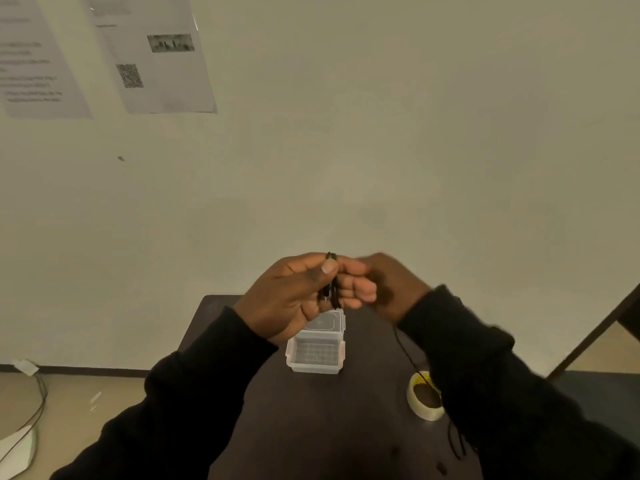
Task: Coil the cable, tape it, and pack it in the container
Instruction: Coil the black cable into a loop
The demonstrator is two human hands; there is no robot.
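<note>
Both hands are raised above the dark table, close together. My left hand pinches several loops of a thin black cable between thumb and fingers. My right hand is curled around the same cable just to the right, slightly blurred. A loose strand of the cable hangs from the right hand down toward the tape roll and trails along my right sleeve. Below the hands stands a small clear plastic container, its lid tilted up at the back. A whitish tape roll lies on the table to the right.
A plain wall fills the background, with printed sheets pinned at the upper left. Left of the table the floor holds a grey cord and a white object. A dark frame edge runs at the far right.
</note>
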